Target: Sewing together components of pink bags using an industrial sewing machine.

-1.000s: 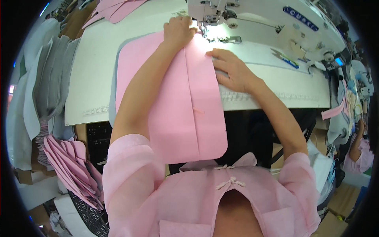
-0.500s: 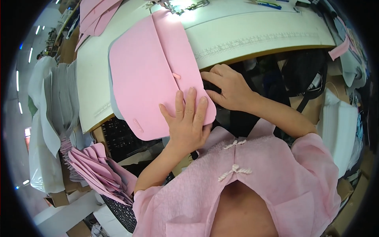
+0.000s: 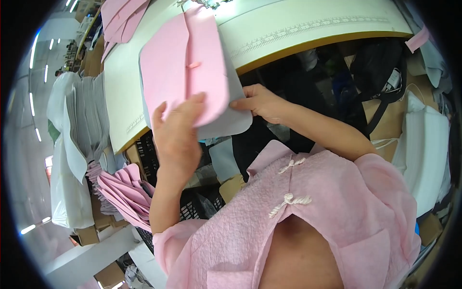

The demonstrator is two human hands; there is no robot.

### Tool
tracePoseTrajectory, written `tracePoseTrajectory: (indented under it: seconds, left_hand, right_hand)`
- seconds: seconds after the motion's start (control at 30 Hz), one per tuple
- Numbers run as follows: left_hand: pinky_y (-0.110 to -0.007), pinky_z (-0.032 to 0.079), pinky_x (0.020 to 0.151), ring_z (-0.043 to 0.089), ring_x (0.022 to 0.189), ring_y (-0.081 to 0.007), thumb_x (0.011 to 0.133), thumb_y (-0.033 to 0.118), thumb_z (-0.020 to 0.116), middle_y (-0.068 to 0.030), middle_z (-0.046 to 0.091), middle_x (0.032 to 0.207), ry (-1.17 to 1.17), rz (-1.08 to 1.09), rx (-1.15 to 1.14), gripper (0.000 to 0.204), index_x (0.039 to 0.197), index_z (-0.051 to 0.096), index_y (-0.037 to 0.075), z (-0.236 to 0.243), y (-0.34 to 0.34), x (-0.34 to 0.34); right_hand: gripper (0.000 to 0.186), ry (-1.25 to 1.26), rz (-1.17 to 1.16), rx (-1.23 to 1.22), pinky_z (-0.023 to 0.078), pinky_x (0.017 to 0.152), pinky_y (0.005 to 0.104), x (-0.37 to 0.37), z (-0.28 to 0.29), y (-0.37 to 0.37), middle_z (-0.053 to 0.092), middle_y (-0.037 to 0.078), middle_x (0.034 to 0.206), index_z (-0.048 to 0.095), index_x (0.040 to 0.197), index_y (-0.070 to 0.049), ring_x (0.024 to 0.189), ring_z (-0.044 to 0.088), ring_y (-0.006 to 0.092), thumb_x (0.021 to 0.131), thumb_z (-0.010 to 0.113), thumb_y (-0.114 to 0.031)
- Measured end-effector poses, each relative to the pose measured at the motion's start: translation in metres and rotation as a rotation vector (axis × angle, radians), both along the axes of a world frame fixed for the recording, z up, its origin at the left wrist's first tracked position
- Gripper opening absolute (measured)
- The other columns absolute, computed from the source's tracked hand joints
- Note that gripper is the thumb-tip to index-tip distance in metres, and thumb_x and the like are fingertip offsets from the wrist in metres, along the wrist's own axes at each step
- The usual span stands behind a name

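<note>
The person is now drawing the rounded pink fabric panel (image 3: 185, 67) with its grey backing back off the white sewing table (image 3: 288, 29), so it is overhanging the table edge at upper centre rather than lying flat as before. The left hand (image 3: 175, 132) is lying open-fingered on its lower end while the right hand (image 3: 260, 102) is pinching the grey corner; stitching seems finished.

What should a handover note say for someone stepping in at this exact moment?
Left hand: flat on the near end of the pink fabric piece, pressing it.
Right hand: pinching the grey panel under it at the near corner.
Both layers hang over the white table edge.
Done: the layers lie stacked.
Left: cannot tell from this view; a pile of pink pieces sits low on the left.
</note>
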State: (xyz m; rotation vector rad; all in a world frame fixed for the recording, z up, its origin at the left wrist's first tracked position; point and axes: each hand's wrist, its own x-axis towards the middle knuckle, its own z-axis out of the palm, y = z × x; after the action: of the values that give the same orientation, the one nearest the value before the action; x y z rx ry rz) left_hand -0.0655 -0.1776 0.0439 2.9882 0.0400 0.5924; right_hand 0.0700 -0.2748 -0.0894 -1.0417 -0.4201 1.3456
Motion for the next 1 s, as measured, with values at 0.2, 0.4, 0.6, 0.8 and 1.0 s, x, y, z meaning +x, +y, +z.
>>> tracePoseTrajectory:
  seconds: [0.2, 0.4, 0.6, 0.8, 1.0]
  left_hand:
    - [-0.045, 0.029, 0.086, 0.056, 0.094, -0.0168, 0.066, 0.003, 0.054, -0.0046, 0.058, 0.102, 0.064, -0.038, 0.161, 0.034, 0.099, 0.058, 0.012, -0.052, -0.014, -0.005]
    - [-0.045, 0.029, 0.082, 0.055, 0.094, -0.0151, 0.065, 0.004, 0.056, -0.0018, 0.058, 0.102, 0.02, -0.001, 0.225, 0.035, 0.097, 0.059, 0.017, -0.052, -0.012, -0.005]
    - [-0.041, 0.027, 0.085, 0.055, 0.094, -0.0136, 0.068, 0.002, 0.055, 0.0004, 0.058, 0.103, 0.057, 0.016, 0.249, 0.038, 0.101, 0.06, 0.021, -0.055, -0.016, -0.008]
    - [-0.04, 0.022, 0.088, 0.054, 0.093, -0.0153, 0.068, 0.015, 0.059, -0.0011, 0.056, 0.106, 0.071, 0.009, 0.163, 0.033, 0.101, 0.06, 0.019, -0.055, -0.021, -0.009]
    - [-0.039, 0.024, 0.083, 0.055, 0.083, -0.0133, 0.067, 0.017, 0.059, 0.0, 0.058, 0.096, -0.145, 0.019, 0.292, 0.025, 0.092, 0.061, 0.019, -0.075, -0.018, -0.007]
  right_hand:
    - [0.012, 0.266, 0.002, 0.088, 0.048, 0.056, 0.027, -0.004, 0.017, -0.022, 0.057, 0.006, 0.072, 0.054, 0.086, -0.001, 0.06, 0.056, 0.0148, 0.078, 0.055, -0.01]
    - [0.013, 0.323, -0.02, 0.117, 0.05, 0.064, 0.0308, -0.003, 0.016, -0.032, 0.058, 0.01, 0.076, 0.052, 0.086, 0.001, 0.064, 0.058, 0.0174, 0.079, 0.052, -0.009]
    - [0.015, 0.322, -0.01, 0.12, 0.051, 0.066, 0.0325, 0.0, 0.019, -0.034, 0.058, 0.013, 0.078, 0.051, 0.089, 0.003, 0.068, 0.06, 0.0202, 0.079, 0.051, -0.008]
    - [0.017, 0.301, 0.044, 0.088, 0.052, 0.066, 0.0325, 0.003, 0.024, -0.039, 0.058, 0.015, 0.08, 0.051, 0.09, 0.006, 0.071, 0.061, 0.0222, 0.08, 0.05, -0.008]
    - [0.02, 0.244, 0.05, 0.059, 0.052, 0.065, 0.0315, 0.002, 0.031, -0.042, 0.059, 0.016, 0.08, 0.051, 0.09, 0.007, 0.071, 0.061, 0.0228, 0.081, 0.048, -0.01]
